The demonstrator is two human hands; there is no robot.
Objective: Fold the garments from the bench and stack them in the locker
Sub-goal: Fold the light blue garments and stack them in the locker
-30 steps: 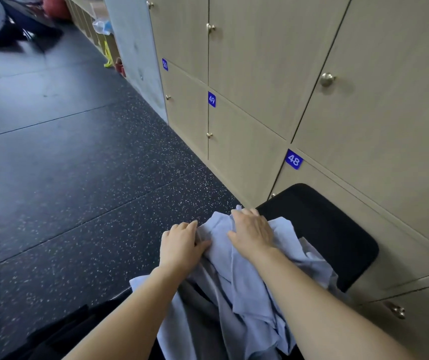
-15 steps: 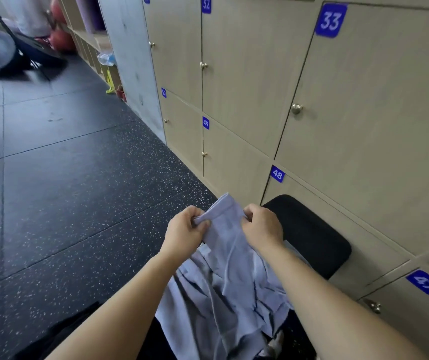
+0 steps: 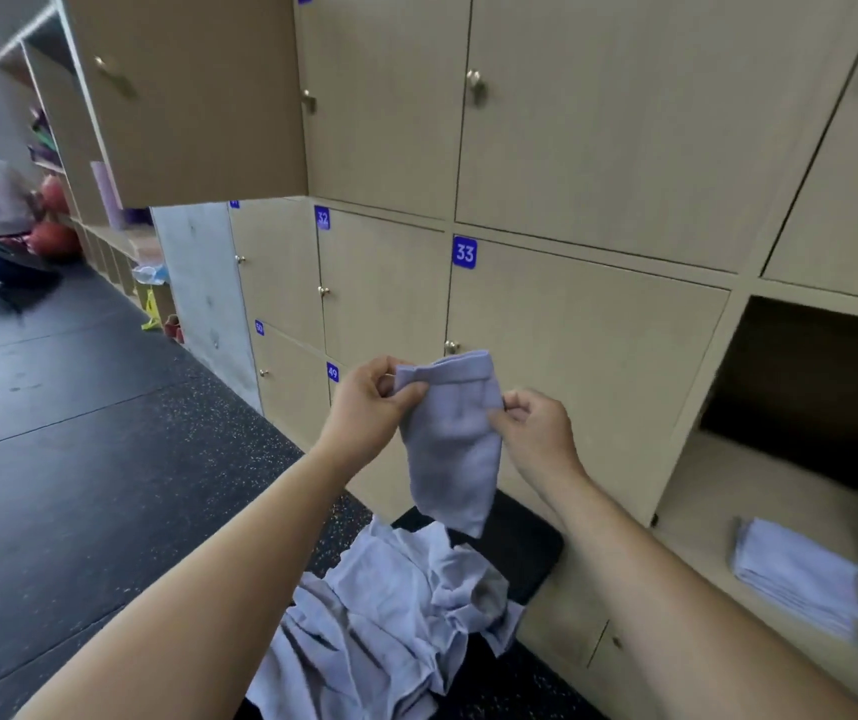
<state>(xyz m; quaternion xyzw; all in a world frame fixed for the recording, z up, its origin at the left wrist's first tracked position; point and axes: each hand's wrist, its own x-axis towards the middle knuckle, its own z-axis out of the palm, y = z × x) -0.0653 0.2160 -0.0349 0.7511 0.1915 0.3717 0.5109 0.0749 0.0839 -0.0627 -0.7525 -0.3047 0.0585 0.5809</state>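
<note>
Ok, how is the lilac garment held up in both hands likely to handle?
Probably floppy: the garment hangs limp below the left hand and right hand. Likely light, as mere pinches carry it.

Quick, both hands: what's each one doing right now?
Left hand: pinches the top corner of the lavender cloth.
Right hand: pinches the cloth's right edge.
</note>
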